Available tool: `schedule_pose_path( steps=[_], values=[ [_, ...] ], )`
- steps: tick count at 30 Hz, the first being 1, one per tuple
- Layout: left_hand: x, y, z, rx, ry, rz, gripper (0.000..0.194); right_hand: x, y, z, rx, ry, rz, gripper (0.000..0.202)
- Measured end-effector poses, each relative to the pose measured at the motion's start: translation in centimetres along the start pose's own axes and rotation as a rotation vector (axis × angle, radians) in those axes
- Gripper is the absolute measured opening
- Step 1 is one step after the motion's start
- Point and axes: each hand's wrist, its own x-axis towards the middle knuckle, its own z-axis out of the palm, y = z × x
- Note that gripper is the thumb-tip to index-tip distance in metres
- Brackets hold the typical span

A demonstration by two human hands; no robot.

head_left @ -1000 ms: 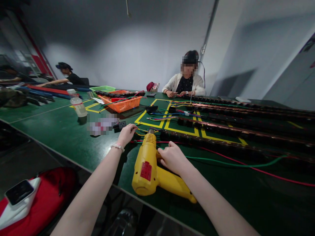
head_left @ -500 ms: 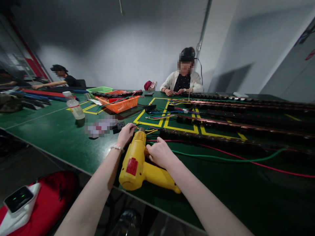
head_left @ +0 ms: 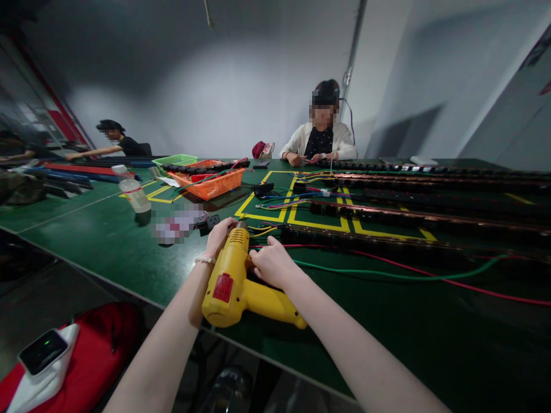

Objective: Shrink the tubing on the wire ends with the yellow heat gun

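Green covers the long surface (head_left: 107, 246), which carries several black strips (head_left: 321, 236) running off to the right, with a co-worker seated beyond them. An orange basket (head_left: 217, 186) sits toward the far side, and nearer in, a yellow heat gun (head_left: 228, 275) lies slanted by the near edge, its nozzle pointing away from the person and its rear end close to that edge. A clear bottle (head_left: 135, 196) leans to the left. The right hand (head_left: 274, 265) has its fingers curled in at the heat gun's trigger area, just ahead of the handle. The left hand (head_left: 220, 234) is bent in beside the nozzle, partly behind it; whether its fingertips pinch anything cannot be told. Near them are a black connector (head_left: 207, 223), a green wire (head_left: 451, 277), a red wire (head_left: 473, 290) and thin yellow wires (head_left: 263, 231). The likeliest trouble is a burn, since the left fingers are so near the nozzle, should it be hot; nothing shows whether it is. Heat straying sideways could also soften the wires' insulation, and a loose hold could let the gun's heavy rear tip off the edge.
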Motion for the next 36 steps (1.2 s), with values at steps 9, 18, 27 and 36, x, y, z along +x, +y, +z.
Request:
schedule_pose_path(
  steps=[9, 18, 27, 36],
  values=[
    [0.0, -0.4, 0.8, 0.052, 0.001, -0.027, 0.021, -1.8, 1.0, 0.2, 0.0, -0.023, 0.024, 0.03],
    [-0.3, 0.3, 0.6, 0.079, 0.026, 0.004, 0.019, -4.9, 2.9, -0.2, -0.025, -0.058, 0.083, 0.031],
    [0.1, -0.9, 1.3, -0.06, 0.022, 0.041, 0.02, -5.6, 3.1, -0.5, -0.025, -0.085, 0.125, 0.031],
    [0.4, -1.3, 1.7, -0.097, 0.048, 0.094, 0.021, -4.8, 2.6, -0.2, -0.016, -0.151, 0.206, 0.03]
  ],
)
